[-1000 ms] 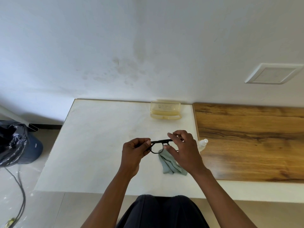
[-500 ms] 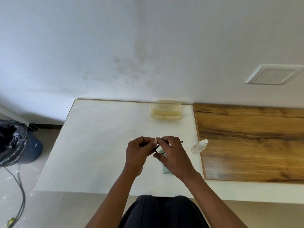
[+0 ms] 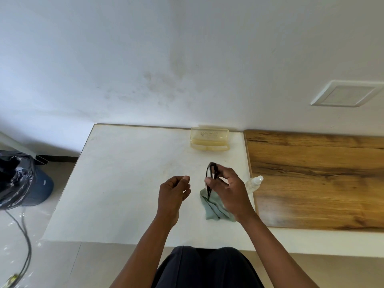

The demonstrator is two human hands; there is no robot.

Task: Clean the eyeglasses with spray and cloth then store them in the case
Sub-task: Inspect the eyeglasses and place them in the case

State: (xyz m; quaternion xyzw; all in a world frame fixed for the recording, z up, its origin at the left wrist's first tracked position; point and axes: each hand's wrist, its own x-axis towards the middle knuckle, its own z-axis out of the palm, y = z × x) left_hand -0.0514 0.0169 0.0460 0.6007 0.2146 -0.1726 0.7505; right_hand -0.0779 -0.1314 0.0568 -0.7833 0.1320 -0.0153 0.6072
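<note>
My right hand (image 3: 228, 188) holds the black eyeglasses (image 3: 211, 173), folded and turned end-on, a little above the white table (image 3: 124, 173). Under that hand lies the crumpled pale green cloth (image 3: 212, 208). My left hand (image 3: 173, 192) hovers to the left with its fingers loosely curled and nothing in them. The clear spray bottle (image 3: 254, 182) lies on its side just right of my right hand, at the edge of the wooden board. The translucent yellow case (image 3: 209, 139) stands open at the back of the table against the wall.
A wooden board (image 3: 322, 179) covers the right side of the table. A bin with a black bag (image 3: 18, 179) stands on the floor at the left, with a cable (image 3: 25, 242) trailing beside it. A white wall rises behind the table.
Both hands held the eyeglasses before. My left hand has let go and moved left. My right hand has turned the folded glasses end-on and shifted slightly right.
</note>
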